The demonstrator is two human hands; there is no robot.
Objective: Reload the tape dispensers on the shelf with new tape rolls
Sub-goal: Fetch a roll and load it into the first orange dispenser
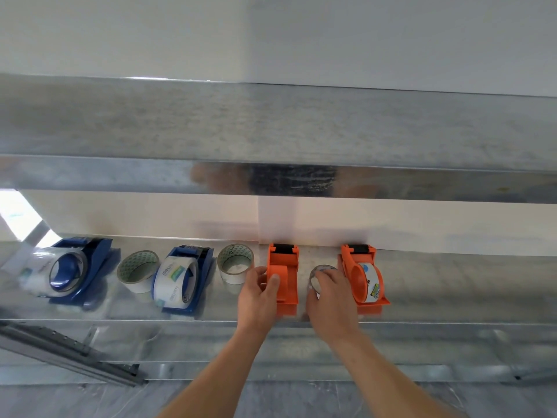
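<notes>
Two blue and two orange tape dispensers stand in a row on a metal shelf point(452, 285). My left hand point(259, 292) grips the left side of the empty orange dispenser point(286, 277), thumb on its hub. My right hand point(330, 300) holds a small tape roll point(320, 274) lying between the two orange dispensers. The right orange dispenser point(363, 276) carries a roll. Both blue dispensers, the far-left one point(75, 270) and the middle one point(180, 279), carry clear rolls.
Two loose tape rolls stand on the shelf, one point(138, 274) between the blue dispensers and one point(235, 262) left of my left hand. An upper shelf beam point(271, 179) overhangs. A grey metal rail point(69, 354) lies lower left.
</notes>
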